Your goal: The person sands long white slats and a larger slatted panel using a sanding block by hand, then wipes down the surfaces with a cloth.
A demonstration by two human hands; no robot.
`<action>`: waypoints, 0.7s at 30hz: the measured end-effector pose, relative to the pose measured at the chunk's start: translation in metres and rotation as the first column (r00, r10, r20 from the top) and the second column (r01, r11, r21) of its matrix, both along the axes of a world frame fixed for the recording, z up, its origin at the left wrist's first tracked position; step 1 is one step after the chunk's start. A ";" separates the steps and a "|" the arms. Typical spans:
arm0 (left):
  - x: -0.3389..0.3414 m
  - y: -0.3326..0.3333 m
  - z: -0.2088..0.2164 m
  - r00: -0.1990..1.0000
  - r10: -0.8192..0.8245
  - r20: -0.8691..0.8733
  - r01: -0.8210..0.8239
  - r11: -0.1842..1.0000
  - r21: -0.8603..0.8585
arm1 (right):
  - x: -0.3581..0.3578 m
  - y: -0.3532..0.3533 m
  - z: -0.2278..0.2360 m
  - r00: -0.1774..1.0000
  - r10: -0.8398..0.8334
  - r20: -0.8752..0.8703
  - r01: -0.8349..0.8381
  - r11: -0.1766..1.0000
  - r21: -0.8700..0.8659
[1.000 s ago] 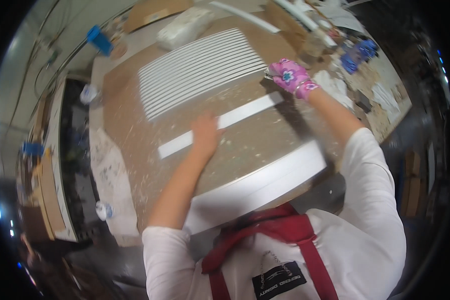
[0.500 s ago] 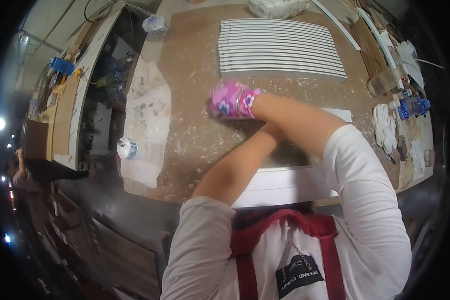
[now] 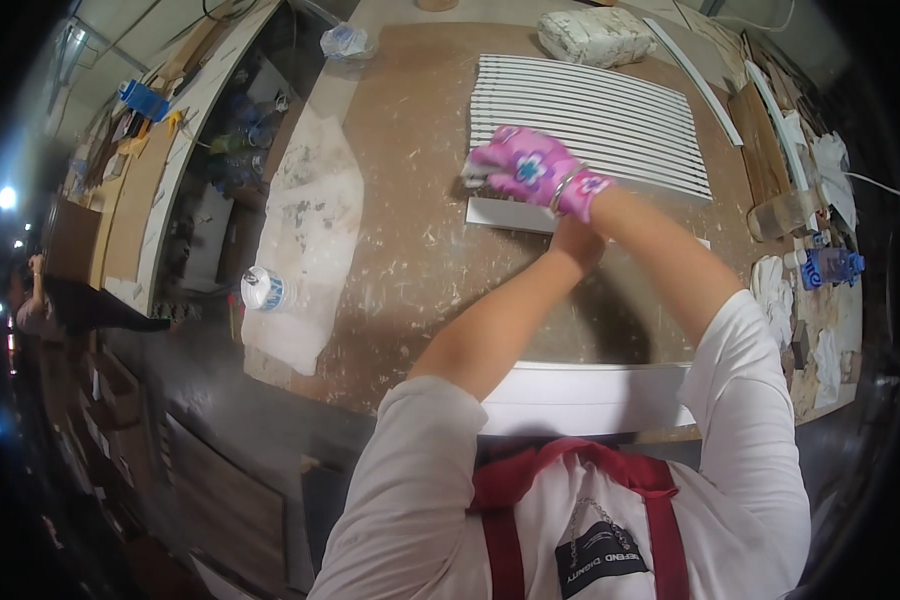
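Note:
My right hand (image 3: pixel 535 172), in a pink flowered glove, is closed with its fingers curled around a small pale piece (image 3: pixel 476 172) that I cannot make out. It hovers over the near left edge of a row of slim white strips (image 3: pixel 590 110) lying side by side. Just below the glove lies a single white strip (image 3: pixel 510 215). My left hand (image 3: pixel 582 242) is crossed under my right wrist, beside that strip; its fingers are hidden. Nearer my body, a wide white board (image 3: pixel 590 395) lies along the front edge of the brown worktable (image 3: pixel 410 250).
A stained white sheet (image 3: pixel 305 240) covers the table's left side, with a white-lidded tub (image 3: pixel 262 288) on it. A wrapped white bundle (image 3: pixel 595 38) sits at the back. On the right are a blue-labelled bottle (image 3: pixel 832 266), a clear container (image 3: pixel 782 215) and rags (image 3: pixel 772 295).
My gloved right hand has moved right and away from me, up to the near edge of the strip row. My forearms are less deeply crossed, and the whole view has shifted slightly.

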State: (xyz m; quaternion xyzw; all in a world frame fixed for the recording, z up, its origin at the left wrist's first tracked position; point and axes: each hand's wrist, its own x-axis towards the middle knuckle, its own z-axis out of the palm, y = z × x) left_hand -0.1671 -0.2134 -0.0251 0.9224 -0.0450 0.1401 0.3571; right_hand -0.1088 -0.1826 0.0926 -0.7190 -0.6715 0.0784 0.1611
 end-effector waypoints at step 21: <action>-0.007 0.005 0.019 0.990 -0.054 -0.134 0.103 0.913 0.395 | 0.065 -0.329 -0.011 0.415 -0.668 -0.618 0.866 0.499 0.042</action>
